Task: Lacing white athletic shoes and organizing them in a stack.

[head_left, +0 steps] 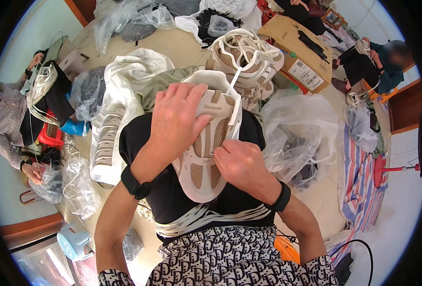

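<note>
A beige and white sneaker (202, 183) lies on my lap, its toe toward me. My left hand (176, 117) is closed over its left side, with fingers across the tongue (214, 107) and the thumb against the upper. My right hand (242, 164) is pinched at the right side of the lacing area; what its fingertips hold is hidden. A white shoelace (235, 81) hangs along the right of the tongue, its lower part near my right hand. A bundle of white laces (211, 220) lies across my lap.
Stacked sneakers (246, 57) stand just beyond, beside a cardboard box (301, 52). More shoes (108, 143) lie at left by a white sack (134, 71). Clear plastic bags (299, 128) are at right. Two other people handle shoes at far left and far right. A blue stool (73, 242) stands lower left.
</note>
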The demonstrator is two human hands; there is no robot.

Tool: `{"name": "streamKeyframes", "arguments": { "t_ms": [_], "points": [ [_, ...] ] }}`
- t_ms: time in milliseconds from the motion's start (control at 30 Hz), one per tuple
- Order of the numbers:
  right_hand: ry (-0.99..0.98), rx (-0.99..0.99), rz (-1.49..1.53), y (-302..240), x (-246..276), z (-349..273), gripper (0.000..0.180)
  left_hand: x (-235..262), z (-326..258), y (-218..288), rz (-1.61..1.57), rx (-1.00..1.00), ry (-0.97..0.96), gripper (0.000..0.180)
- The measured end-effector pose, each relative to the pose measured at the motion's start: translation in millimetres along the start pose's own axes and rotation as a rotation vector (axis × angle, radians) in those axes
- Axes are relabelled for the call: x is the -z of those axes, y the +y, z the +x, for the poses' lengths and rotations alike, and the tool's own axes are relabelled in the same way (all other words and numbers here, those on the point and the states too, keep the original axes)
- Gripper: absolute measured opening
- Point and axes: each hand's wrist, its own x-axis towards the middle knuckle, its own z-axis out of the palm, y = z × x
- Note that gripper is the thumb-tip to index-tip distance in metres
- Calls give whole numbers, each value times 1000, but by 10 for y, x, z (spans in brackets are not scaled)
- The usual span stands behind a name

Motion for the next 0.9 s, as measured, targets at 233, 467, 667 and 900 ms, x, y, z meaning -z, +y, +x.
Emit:
{"name": "streamKeyframes", "arguments": {
  "t_ms": [233, 467, 667, 900],
  "points": [
    [-59, 24, -64, -13, 16, -6, 7, -25, -11, 4, -5, 17, 19, 51],
    [-185, 34, -121, -48, 15, 37, 10, -69, -32, 3, -4, 20, 56, 49],
    [-217, -139, 168, 79, -92, 35, 10, -171, -74, -13, -38, 47, 132, 48],
    [-274, -609, 776, 52, -126, 26, 9, -267, -54, -77, -39, 45, 256, 44]
  ]
}}
